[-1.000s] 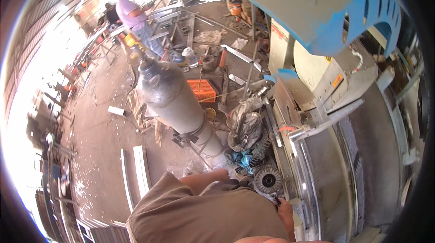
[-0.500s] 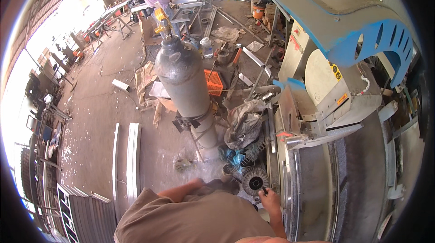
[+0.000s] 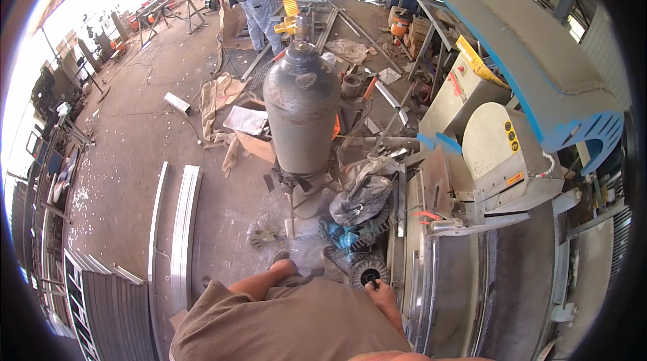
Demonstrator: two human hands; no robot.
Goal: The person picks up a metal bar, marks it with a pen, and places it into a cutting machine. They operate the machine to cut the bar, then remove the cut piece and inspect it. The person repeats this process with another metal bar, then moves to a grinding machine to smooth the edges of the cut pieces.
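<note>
My right hand [image 3: 383, 295] is closed around a short black handle [image 3: 373, 284] at the lower right. The handle lies over the dark centre of a round grey wheel-like part [image 3: 377, 266] with a ribbed rim, beside the machine bed. My left arm [image 3: 253, 285] comes out past the brown shirt at the lower middle. At its end, my left hand [image 3: 286, 267] is a rounded shape whose fingers I cannot make out. Blue plastic [image 3: 345, 238] and a grey rag [image 3: 364, 201] lie just beyond the wheel.
A tall grey gas cylinder [image 3: 301, 122] with a yellow fitting [image 3: 290, 14] stands ahead. On the right is a machine with a blue-edged hood [image 3: 532, 64]. Metal profiles [image 3: 184, 233] lie on the left floor. Farther off, a person [image 3: 255, 4] stands by metal frames.
The view has shifted, so the cylinder appears farther right and the wheel slightly farther left. My right hand keeps its hold on the handle, now nearer the wheel's centre.
</note>
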